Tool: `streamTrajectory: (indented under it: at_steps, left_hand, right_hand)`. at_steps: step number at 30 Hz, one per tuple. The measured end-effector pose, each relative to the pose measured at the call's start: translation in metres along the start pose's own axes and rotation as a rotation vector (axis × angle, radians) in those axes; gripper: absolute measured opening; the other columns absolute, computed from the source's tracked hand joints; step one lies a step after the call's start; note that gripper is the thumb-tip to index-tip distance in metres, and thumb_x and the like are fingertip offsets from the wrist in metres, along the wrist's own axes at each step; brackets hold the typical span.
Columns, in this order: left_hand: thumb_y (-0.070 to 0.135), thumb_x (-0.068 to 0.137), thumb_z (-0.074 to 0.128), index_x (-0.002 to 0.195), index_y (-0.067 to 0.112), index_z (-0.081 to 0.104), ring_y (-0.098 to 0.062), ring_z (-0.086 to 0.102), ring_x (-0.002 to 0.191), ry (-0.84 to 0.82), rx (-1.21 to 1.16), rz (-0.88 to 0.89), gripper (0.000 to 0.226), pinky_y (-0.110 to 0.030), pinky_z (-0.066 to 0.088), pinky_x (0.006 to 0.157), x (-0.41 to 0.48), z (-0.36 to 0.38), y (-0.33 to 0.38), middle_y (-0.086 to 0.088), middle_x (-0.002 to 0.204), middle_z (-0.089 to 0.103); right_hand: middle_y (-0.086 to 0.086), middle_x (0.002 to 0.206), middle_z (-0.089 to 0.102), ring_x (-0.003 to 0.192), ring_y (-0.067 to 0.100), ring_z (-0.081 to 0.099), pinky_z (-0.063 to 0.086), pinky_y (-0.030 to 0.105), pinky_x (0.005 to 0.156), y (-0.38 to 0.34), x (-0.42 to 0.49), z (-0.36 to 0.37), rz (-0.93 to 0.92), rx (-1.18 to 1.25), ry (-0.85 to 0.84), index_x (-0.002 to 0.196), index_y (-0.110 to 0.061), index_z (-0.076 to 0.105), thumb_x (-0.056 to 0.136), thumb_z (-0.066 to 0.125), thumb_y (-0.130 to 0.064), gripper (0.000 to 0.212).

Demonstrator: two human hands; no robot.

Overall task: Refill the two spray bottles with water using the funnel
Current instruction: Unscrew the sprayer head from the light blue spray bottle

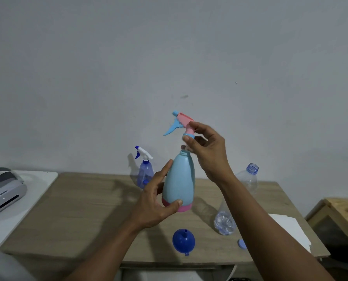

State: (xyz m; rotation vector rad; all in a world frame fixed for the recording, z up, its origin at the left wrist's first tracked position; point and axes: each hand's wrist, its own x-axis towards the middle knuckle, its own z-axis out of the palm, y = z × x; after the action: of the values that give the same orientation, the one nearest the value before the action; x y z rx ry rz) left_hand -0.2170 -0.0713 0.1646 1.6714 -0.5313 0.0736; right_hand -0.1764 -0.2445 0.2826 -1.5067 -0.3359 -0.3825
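The left hand [155, 201] is grasping the light-blue spray bottle [180, 179] low on its body, upright over the tabletop [88, 209]. The right hand's [207, 153] fingers [191, 125] are pinching the detached trigger head [182, 121] at its collar. Both are probably light, rigid, smooth plastic.

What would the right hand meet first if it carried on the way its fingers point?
Beyond the pink and blue trigger sprayer head it holds, the right hand likely meets only the grey wall; depth is unclear.
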Motion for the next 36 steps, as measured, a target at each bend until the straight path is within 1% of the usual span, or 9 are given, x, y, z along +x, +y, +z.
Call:
streamTrajectory:
  at_steps: [3, 8, 13, 16, 18, 22, 27, 30, 36]
  left_hand:
    - [0.024, 0.072, 0.085, 0.153, 0.046, 0.021, -0.017, 0.052, 0.131, 0.048, 0.022, 0.0, 0.105, -0.041, 0.055, 0.097, -0.008, -0.002, -0.021, 0.026, 0.148, 0.041]
    - [0.005, 0.069, 0.086, 0.152, 0.043, 0.027, -0.022, 0.054, 0.13, 0.171, 0.106, -0.054, 0.109, -0.036, 0.055, 0.098, -0.024, -0.009, -0.067, 0.003, 0.152, 0.042]
    - [0.021, 0.063, 0.085, 0.152, 0.03, 0.031, -0.017, 0.053, 0.125, 0.207, 0.22, -0.115, 0.104, -0.027, 0.051, 0.096, -0.035, -0.013, -0.116, 0.008, 0.142, 0.041]
    - [0.015, 0.065, 0.087, 0.15, 0.04, 0.029, -0.016, 0.051, 0.129, 0.183, 0.24, -0.146, 0.106, -0.028, 0.05, 0.098, -0.039, -0.011, -0.141, 0.005, 0.145, 0.039]
    - [0.006, 0.067, 0.088, 0.147, 0.048, 0.027, -0.009, 0.048, 0.13, 0.168, 0.246, -0.161, 0.109, -0.015, 0.047, 0.096, -0.041, -0.007, -0.158, 0.006, 0.147, 0.038]
    - [-0.006, 0.065, 0.086, 0.145, 0.037, 0.029, 0.012, 0.04, 0.127, 0.135, 0.287, -0.168, 0.108, 0.0, 0.037, 0.094, -0.046, 0.002, -0.181, 0.025, 0.144, 0.033]
    - [0.015, 0.063, 0.088, 0.147, 0.011, 0.034, -0.001, 0.037, 0.133, 0.079, 0.378, -0.211, 0.1, -0.007, 0.031, 0.106, -0.049, 0.004, -0.21, -0.008, 0.143, 0.039]
    - [0.011, 0.064, 0.09, 0.146, 0.014, 0.033, -0.014, 0.044, 0.129, 0.088, 0.355, -0.223, 0.1, -0.008, 0.037, 0.102, -0.052, 0.007, -0.218, -0.001, 0.141, 0.037]
    - [-0.001, 0.064, 0.089, 0.142, 0.003, 0.037, 0.009, 0.036, 0.131, 0.086, 0.351, -0.213, 0.094, -0.009, 0.034, 0.105, -0.054, 0.008, -0.215, 0.031, 0.143, 0.029]
  right_hand:
    - [0.014, 0.121, 0.065, 0.089, 0.023, 0.063, 0.062, 0.046, 0.08, 0.002, 0.014, -0.005, -0.051, 0.07, 0.149, 0.12, -0.011, 0.065, 0.089, 0.072, -0.001, 0.033]
    - [0.009, 0.121, 0.064, 0.085, 0.021, 0.062, 0.063, 0.044, 0.077, 0.019, 0.039, -0.031, -0.07, -0.084, 0.313, 0.121, -0.014, 0.063, 0.091, 0.071, -0.009, 0.032]
    - [-0.003, 0.107, 0.062, 0.088, 0.015, 0.065, 0.057, 0.033, 0.077, 0.092, 0.02, -0.054, 0.112, -0.479, 0.093, 0.123, -0.018, 0.049, 0.088, 0.072, -0.007, 0.044]
    - [-0.005, 0.103, 0.062, 0.091, 0.015, 0.066, 0.052, 0.02, 0.077, 0.146, -0.012, -0.065, 0.338, -0.616, -0.016, 0.129, -0.016, 0.047, 0.087, 0.074, -0.004, 0.051]
    - [0.002, 0.105, 0.066, 0.091, 0.02, 0.066, 0.049, 0.012, 0.072, 0.187, -0.03, -0.072, 0.464, -0.66, -0.034, 0.124, -0.012, 0.053, 0.084, 0.074, 0.0, 0.047]
    - [0.01, 0.111, 0.067, 0.099, 0.029, 0.067, 0.056, 0.036, 0.084, 0.243, -0.058, -0.078, 0.626, -0.715, -0.086, 0.124, -0.013, 0.056, 0.084, 0.071, 0.001, 0.045]
    - [0.008, 0.119, 0.061, 0.101, 0.018, 0.058, 0.043, 0.023, 0.083, 0.272, -0.069, -0.078, 0.734, -0.775, -0.116, 0.134, -0.005, 0.053, 0.093, 0.062, -0.002, 0.042]
    - [0.012, 0.128, 0.061, 0.113, 0.026, 0.06, 0.046, 0.028, 0.09, 0.282, -0.074, -0.08, 0.795, -0.775, -0.137, 0.137, -0.006, 0.05, 0.095, 0.06, -0.003, 0.044]
    - [0.016, 0.133, 0.062, 0.121, 0.03, 0.06, 0.041, 0.024, 0.091, 0.287, -0.077, -0.084, 0.843, -0.802, -0.131, 0.146, -0.007, 0.041, 0.1, 0.057, -0.014, 0.05]
